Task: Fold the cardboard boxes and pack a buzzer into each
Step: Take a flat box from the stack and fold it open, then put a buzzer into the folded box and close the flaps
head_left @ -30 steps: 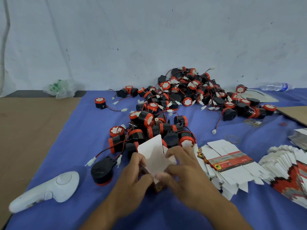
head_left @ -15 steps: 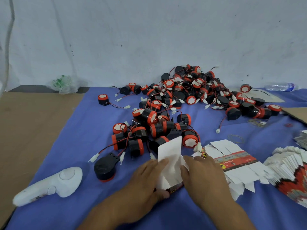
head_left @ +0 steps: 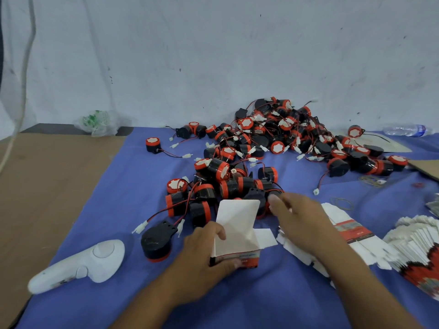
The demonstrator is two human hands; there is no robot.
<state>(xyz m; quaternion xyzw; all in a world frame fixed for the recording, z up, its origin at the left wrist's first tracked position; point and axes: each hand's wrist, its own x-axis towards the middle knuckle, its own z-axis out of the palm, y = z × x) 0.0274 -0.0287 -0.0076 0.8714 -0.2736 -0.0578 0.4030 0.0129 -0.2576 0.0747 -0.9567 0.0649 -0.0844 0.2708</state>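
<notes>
A small cardboard box stands upright on the blue cloth, its white lid flap raised and a side flap spread to the right. My left hand grips the box at its left side and lower front. My right hand hovers past the box with fingers stretched toward the near edge of the buzzer pile, holding nothing. The buzzers are black cylinders with orange rings, red-black wires and white plugs. One black buzzer lies apart, left of the box. Flat box blanks lie stacked under my right forearm.
A white handheld controller lies at the near left on the blue cloth. More fanned blanks sit at the right edge. Rubber bands, a water bottle, a plastic bag and brown board surround the work area.
The box has gone from being folded between both hands to standing upright in my left hand alone. My right hand let go and moved forward to the buzzers.
</notes>
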